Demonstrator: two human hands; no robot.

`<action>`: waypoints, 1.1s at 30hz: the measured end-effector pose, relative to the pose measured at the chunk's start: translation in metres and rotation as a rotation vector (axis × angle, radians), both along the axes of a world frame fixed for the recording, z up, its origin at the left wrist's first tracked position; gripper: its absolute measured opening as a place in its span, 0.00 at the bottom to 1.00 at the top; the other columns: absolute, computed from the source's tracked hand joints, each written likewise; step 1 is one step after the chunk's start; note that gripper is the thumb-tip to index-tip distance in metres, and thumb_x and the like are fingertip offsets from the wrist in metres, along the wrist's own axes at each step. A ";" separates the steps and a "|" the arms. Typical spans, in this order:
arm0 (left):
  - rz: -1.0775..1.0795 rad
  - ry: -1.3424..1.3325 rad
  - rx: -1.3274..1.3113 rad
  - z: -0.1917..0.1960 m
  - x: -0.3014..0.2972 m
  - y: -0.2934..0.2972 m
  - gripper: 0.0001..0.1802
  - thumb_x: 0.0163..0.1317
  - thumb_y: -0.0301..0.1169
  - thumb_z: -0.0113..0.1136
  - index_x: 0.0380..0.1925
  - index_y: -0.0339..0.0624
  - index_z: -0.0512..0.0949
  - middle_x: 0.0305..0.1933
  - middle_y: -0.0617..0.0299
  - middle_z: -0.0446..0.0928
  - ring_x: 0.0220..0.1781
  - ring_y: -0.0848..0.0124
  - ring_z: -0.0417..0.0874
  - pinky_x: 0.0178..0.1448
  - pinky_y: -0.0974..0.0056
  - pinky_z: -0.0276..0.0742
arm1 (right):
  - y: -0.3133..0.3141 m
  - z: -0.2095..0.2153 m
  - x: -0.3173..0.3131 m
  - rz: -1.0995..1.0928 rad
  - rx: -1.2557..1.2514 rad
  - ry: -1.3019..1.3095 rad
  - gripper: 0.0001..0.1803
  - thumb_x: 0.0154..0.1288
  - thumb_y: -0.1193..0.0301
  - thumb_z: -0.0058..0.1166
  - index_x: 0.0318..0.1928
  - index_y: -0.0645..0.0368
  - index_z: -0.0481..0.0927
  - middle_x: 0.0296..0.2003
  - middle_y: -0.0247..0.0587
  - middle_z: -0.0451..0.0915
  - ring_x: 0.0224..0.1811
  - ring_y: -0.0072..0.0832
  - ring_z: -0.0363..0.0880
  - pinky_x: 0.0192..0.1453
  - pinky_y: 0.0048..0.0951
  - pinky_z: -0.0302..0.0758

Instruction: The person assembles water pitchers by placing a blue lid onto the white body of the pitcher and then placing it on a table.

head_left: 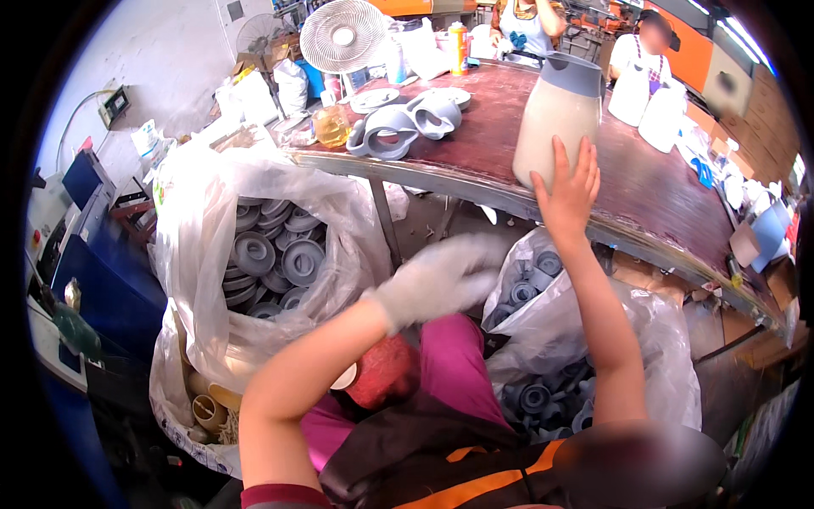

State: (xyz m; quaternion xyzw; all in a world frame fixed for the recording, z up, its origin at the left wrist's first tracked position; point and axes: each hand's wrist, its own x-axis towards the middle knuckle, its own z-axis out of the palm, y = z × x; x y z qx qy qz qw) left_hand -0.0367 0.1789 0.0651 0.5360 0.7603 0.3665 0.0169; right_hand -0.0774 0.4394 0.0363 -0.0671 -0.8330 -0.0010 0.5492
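A tall beige jug with a grey top and spout stands upright near the front edge of the dark red table. My bare right hand lies against its lower side, fingers spread and not wrapped round it. My left hand, in a pale glove, is above my lap, apart from the jug. Motion blurs it, but its fingers look stretched out with nothing visible in them. Left of the jug, grey plastic jug tops with handles lie on the table, beside grey discs.
A large plastic bag of round grey lids stands at my left. More bags with grey parts are at my right. Two white jugs stand farther along the table. A fan and two people are beyond.
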 end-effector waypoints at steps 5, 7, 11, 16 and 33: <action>-0.002 -0.126 -0.362 -0.118 0.037 -0.158 0.18 0.66 0.35 0.54 0.53 0.39 0.75 0.50 0.52 0.78 0.52 0.62 0.79 0.55 0.62 0.75 | 0.007 -0.012 -0.029 -0.007 0.016 -0.086 0.35 0.59 0.53 0.57 0.67 0.40 0.64 0.70 0.49 0.55 0.72 0.47 0.53 0.68 0.55 0.57; 0.220 -0.599 -0.175 -0.151 0.053 -0.199 0.18 0.65 0.34 0.55 0.53 0.39 0.75 0.49 0.56 0.79 0.49 0.66 0.81 0.50 0.64 0.78 | 0.027 -0.003 -0.048 -0.042 -0.024 -0.204 0.34 0.63 0.48 0.51 0.67 0.41 0.64 0.69 0.49 0.57 0.71 0.46 0.56 0.67 0.56 0.57; 0.716 -1.438 0.196 -0.165 0.077 -0.237 0.22 0.61 0.36 0.59 0.53 0.36 0.75 0.47 0.61 0.80 0.46 0.71 0.82 0.44 0.66 0.79 | 0.056 0.015 -0.087 -0.212 -0.365 -0.940 0.36 0.65 0.41 0.36 0.67 0.46 0.65 0.68 0.41 0.63 0.70 0.41 0.60 0.68 0.55 0.57; 0.801 -1.485 0.389 -0.190 0.076 -0.265 0.16 0.62 0.41 0.59 0.44 0.43 0.78 0.38 0.63 0.82 0.40 0.73 0.82 0.44 0.68 0.78 | 0.052 0.007 -0.091 -0.225 -0.302 -0.856 0.35 0.65 0.41 0.38 0.64 0.49 0.69 0.65 0.42 0.68 0.67 0.41 0.64 0.68 0.51 0.60; 1.067 0.060 -0.538 -0.263 0.043 -0.209 0.29 0.57 0.53 0.52 0.52 0.47 0.77 0.60 0.52 0.72 0.61 0.55 0.70 0.64 0.45 0.61 | -0.250 0.024 -0.102 1.122 -0.655 -0.557 0.26 0.62 0.65 0.56 0.58 0.63 0.71 0.49 0.47 0.78 0.39 0.27 0.83 0.45 0.27 0.75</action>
